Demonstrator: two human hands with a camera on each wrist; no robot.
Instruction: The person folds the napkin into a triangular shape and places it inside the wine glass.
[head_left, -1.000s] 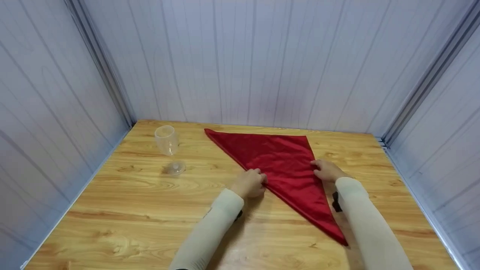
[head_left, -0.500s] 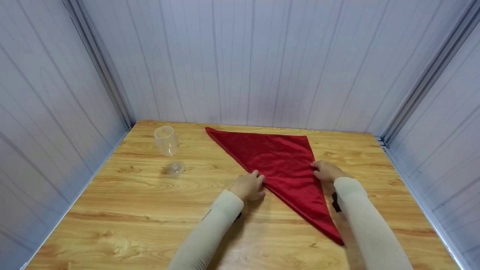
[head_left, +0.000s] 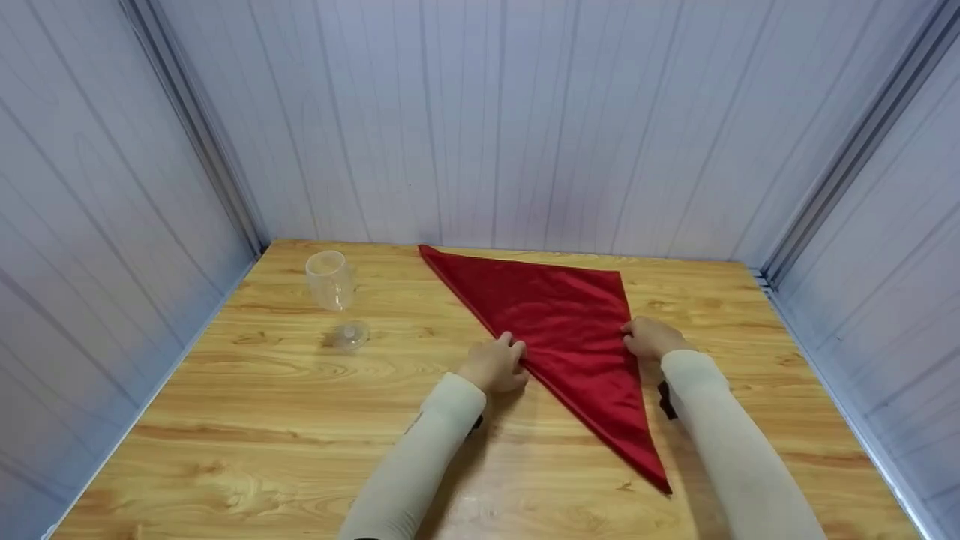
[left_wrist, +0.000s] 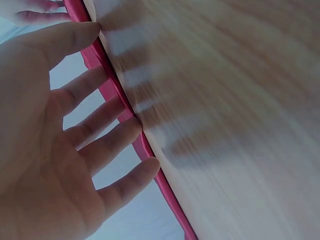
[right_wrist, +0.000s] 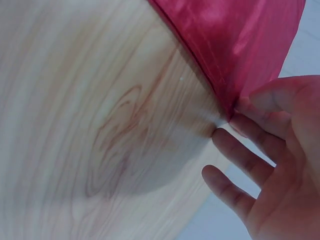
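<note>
Pale grooved walls (head_left: 480, 120) around a wood-grain surface (head_left: 225, 450). Right of the middle of it, a red cloth (head_left: 559, 315), satiny and lightly wrinkled, laid out flat as a triangle. Along one side, a long slanting edge, from a far-left tip close to the back wall down to a near-right tip. At the far right, a blunter corner. Near the middle of the long edge, a left hand (head_left: 495, 364), with fingers (left_wrist: 112, 145) almost straight and spread, tips touching the rim of the cloth. Partway along the right edge, a right hand (head_left: 651, 337), with thumb and forefinger pinching the cloth and the last two fingers extended clear of it; hard to tell about the middle finger. Behind both hands, long off-white sleeves (head_left: 739, 442). Just under the right wrist, a small black object (head_left: 666, 400), too hidden to name. Well apart on the left, a clear stemmed glass (head_left: 330, 281), upright on a round foot. At the wall corners, grey strips (head_left: 199, 127).
</note>
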